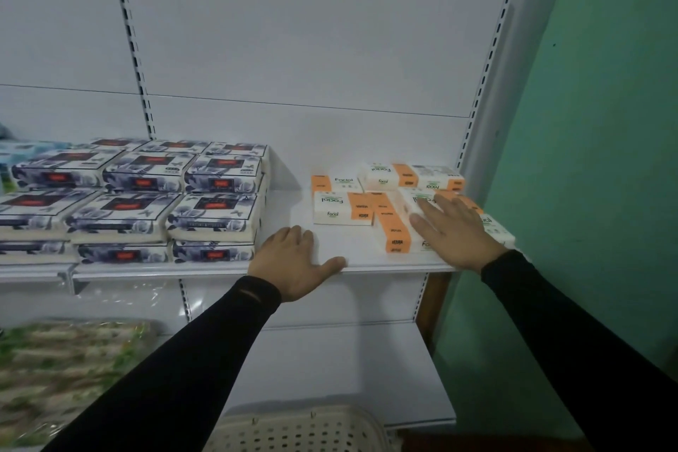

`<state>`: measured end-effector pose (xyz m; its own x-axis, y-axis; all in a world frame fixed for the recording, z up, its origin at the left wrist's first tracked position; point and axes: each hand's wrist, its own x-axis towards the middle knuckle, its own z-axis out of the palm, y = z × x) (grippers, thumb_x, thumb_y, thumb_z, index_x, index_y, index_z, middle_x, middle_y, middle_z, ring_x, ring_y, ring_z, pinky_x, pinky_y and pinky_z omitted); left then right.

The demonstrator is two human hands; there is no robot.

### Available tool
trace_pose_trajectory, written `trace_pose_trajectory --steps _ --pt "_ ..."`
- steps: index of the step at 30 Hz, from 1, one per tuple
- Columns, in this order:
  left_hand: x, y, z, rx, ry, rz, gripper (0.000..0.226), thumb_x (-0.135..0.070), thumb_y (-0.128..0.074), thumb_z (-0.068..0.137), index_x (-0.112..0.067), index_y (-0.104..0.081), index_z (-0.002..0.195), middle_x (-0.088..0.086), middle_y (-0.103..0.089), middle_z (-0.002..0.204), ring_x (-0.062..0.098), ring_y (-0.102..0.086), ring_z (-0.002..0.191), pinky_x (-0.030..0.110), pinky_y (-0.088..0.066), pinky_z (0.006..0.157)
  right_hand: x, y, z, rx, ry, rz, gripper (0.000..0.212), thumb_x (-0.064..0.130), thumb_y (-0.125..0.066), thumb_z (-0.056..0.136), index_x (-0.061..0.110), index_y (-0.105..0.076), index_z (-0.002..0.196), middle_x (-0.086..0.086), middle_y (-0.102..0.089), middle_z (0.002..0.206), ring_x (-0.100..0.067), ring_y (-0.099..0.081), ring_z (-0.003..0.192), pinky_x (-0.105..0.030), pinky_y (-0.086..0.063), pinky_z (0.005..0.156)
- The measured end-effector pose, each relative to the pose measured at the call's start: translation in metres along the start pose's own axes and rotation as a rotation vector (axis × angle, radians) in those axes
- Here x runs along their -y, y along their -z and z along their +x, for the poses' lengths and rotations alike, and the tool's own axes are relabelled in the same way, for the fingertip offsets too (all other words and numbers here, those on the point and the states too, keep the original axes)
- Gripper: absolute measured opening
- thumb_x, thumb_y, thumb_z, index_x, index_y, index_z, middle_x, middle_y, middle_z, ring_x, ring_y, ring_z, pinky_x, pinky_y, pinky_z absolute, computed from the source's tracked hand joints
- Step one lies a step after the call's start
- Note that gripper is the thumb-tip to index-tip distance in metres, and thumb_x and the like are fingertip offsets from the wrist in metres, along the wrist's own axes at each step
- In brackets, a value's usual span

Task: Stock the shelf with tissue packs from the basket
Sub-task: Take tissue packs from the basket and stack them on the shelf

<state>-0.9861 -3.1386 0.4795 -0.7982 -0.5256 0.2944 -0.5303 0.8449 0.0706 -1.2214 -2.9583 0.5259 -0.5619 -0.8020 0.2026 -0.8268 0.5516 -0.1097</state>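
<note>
Up on the white shelf (359,260), small white-and-orange tissue packs (343,208) lie loosely grouped at the right end. Right hand (455,231) presses flat on them, fingers spread; left hand (297,262) rests on the shelf edge, fingers relaxed, holding nothing.

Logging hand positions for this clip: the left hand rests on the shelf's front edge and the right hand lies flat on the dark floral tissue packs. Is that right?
Not quite. In the head view the right hand lies flat on the orange-and-white tissue packs at the shelf's right end, not on the dark floral packs. The left hand does rest on the shelf front edge.
</note>
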Motion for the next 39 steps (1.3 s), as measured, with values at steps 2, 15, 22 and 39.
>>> trace_pose_trajectory --steps 2,15,22,39 --pt "0.000 0.000 0.000 0.000 0.002 0.000 0.084 -0.085 -0.016 0.078 -0.015 -0.049 0.110 0.003 -0.052 0.112 0.022 -0.046 0.114 0.038 -0.040 0.099 -0.013 -0.001 0.014 0.003 -0.020 -0.042 0.095 0.085 0.009 0.076 0.035 -0.013 0.155 -0.004 -0.010 0.164 -0.030 -0.004 0.150 -0.052 -0.006 0.121" --pt "0.002 -0.007 0.003 -0.050 0.003 0.010 0.079 -0.087 -0.015 0.076 -0.019 -0.046 0.100 0.001 -0.052 0.106 0.021 -0.048 0.108 0.038 -0.042 0.096 -0.043 0.001 0.051 -0.071 -0.160 -0.019 0.089 0.080 -0.007 0.075 0.032 -0.037 0.144 -0.005 -0.035 0.153 -0.027 -0.030 0.141 -0.054 -0.024 0.114" --pt "0.002 -0.006 0.002 -0.049 0.003 0.016 0.077 -0.087 -0.014 0.076 -0.020 -0.044 0.099 -0.001 -0.052 0.105 0.019 -0.048 0.106 0.037 -0.043 0.094 -0.046 -0.003 0.062 -0.087 -0.187 -0.010 0.081 0.079 -0.014 0.079 0.033 -0.038 0.142 -0.005 -0.036 0.152 -0.029 -0.031 0.140 -0.055 -0.023 0.114" --pt "0.001 -0.001 0.000 -0.010 0.028 -0.010 0.072 -0.087 -0.017 0.076 -0.022 -0.042 0.094 0.000 -0.052 0.104 0.020 -0.048 0.108 0.038 -0.042 0.095 -0.032 0.013 0.015 -0.234 0.017 0.233 0.062 0.055 -0.041 0.097 0.016 -0.041 0.145 -0.006 -0.036 0.154 -0.023 -0.028 0.143 -0.042 -0.022 0.118"
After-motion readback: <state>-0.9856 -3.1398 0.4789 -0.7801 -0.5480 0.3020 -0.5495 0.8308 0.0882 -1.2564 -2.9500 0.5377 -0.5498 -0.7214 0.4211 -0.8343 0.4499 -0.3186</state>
